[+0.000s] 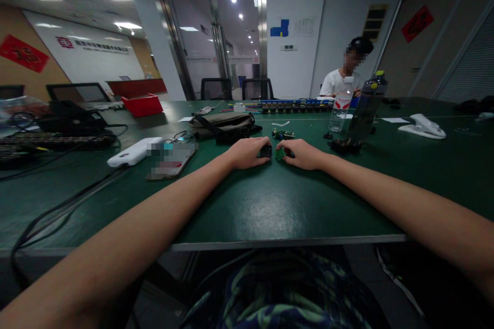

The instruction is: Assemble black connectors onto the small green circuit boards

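Patterned cloth at bottom centre, and mid-frame your left hand pinches a black block, your right hand a green piece, fingers closed, pieces apart, unjoined.

Both bare arms reach forward over the green table, left hand and right hand low over its middle, apart, palms facing inward, thumbs and fingers curled toward each other.

Behind the green table stand dark chairs and metal-framed glass doors in a pale wall.
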The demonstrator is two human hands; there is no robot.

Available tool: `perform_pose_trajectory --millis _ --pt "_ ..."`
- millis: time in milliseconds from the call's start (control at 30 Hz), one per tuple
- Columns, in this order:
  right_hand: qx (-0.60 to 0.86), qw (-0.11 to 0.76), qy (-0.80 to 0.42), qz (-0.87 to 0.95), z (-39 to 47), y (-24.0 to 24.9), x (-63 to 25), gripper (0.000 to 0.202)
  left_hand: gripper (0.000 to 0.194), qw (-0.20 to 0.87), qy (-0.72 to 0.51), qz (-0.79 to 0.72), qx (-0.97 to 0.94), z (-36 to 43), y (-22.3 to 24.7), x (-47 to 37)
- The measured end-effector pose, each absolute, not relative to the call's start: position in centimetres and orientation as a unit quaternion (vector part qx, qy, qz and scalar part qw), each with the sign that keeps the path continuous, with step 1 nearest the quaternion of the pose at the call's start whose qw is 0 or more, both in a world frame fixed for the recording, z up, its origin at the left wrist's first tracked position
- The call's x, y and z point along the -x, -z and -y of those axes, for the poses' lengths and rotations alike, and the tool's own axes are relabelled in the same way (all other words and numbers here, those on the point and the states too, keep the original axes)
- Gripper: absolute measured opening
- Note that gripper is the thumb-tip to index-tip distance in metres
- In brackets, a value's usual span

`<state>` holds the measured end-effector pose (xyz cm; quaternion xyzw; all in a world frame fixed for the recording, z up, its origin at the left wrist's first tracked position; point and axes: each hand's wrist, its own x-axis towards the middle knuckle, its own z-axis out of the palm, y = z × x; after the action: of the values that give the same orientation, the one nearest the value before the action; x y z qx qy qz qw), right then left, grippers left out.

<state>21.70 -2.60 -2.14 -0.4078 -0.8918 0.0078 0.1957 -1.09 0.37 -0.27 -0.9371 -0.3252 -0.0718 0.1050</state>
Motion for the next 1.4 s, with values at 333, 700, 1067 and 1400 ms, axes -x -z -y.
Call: perform_pose_trajectory --millis 333,700,1067,1400 --pt "0.411 0.191 -0.005 0.892 2.48 2.28 -21.74 0.033 0.039 0.11 0.065 0.333 0.934 -0.22 0.15 1.04" --pt "0.402 0.201 -0.007 0.893 2.4 2.3 -21.77 0.03 0.038 0.106 0.067 0.332 0.935 -0.13 0.12 1.04" --pt "0.408 0.203 -0.006 0.89 2.37 2.4 -21.7 0.031 0.038 0.113 0.067 0.332 0.934 -0.35 0.38 1.1" --pt "0.401 0.207 -0.011 0.892 2.37 2.36 -21.75 0.031 0.038 0.105 0.061 0.336 0.934 -0.14 0.14 1.0"
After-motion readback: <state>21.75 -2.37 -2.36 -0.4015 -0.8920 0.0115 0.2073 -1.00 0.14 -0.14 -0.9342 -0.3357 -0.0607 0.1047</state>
